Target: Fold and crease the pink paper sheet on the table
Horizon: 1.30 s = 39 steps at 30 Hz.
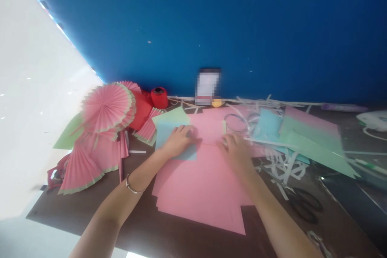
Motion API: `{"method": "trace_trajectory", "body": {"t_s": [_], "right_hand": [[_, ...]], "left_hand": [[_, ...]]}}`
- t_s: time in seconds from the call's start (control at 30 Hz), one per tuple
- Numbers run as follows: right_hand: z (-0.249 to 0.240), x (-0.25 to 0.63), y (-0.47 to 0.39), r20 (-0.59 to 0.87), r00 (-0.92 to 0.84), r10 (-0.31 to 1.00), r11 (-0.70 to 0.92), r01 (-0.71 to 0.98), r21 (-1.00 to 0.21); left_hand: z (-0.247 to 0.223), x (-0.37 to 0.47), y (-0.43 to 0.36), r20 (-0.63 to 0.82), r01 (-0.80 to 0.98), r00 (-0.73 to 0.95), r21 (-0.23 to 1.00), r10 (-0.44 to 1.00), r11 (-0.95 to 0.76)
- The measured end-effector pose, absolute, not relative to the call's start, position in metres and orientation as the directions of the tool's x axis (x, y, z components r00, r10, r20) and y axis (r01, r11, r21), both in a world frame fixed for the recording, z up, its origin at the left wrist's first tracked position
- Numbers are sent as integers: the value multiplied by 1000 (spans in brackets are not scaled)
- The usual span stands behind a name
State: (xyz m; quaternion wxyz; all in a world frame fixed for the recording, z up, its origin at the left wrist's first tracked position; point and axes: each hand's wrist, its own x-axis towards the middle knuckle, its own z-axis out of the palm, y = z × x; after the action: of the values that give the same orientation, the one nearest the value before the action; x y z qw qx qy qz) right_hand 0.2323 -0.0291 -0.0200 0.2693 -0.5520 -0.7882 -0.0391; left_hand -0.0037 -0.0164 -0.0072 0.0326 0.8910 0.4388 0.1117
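Note:
My left hand (180, 140) is at the left edge of a small pink sheet (208, 129), its fingers curled and pressed together on the paper. At the sheet's right side is my right hand (235, 151), with bent fingertips pinching the paper's near edge. Under both hands lie larger pink sheets (199, 193), stacked unevenly. A light blue sheet (162, 132) lies partly beneath my left hand, with a light green sheet (173, 117) behind it.
Pleated pink fans with green rims (104, 107) are piled at the left beside a red tape roll (159, 97). White paper strips (282, 165), black-handled scissors (305, 205), green sheets (314, 145) and a dark phone-like slab (356, 205) lie right. A blue wall (193, 20) rises behind.

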Motion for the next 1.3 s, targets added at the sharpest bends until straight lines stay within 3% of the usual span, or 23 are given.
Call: {"method": "trace_trajectory", "body": {"t_s": [0.1,0.27,0.63,0.87,1.0,1.17,1.3], "right_hand": [[-12,215,-44,458,-380,804,471,877,-100],[-12,199,-61,320,-530,785,582,808,-88],[-18,229,-62,291,-457,841,498,863,-84],[-21,251,-63,295,-406,865,446,891,-82],[-23,254,-57,300,-409,862,452,887,-89],[-19,250,-49,320,-472,821,514,856,-55],[-21,246,-50,367,-462,807,506,862,-29]], "left_hand": [[-6,-4,-17,163,778,592,139,789,-613],[-3,-4,-18,145,787,584,139,799,-601],[-12,-11,-12,200,766,508,340,838,-545],[-11,-11,-10,194,759,490,384,850,-526],[-12,-13,-8,274,709,500,414,821,-570],[-13,-21,-6,365,611,606,356,707,-707],[-10,-21,-8,350,640,654,217,671,-737]]}}
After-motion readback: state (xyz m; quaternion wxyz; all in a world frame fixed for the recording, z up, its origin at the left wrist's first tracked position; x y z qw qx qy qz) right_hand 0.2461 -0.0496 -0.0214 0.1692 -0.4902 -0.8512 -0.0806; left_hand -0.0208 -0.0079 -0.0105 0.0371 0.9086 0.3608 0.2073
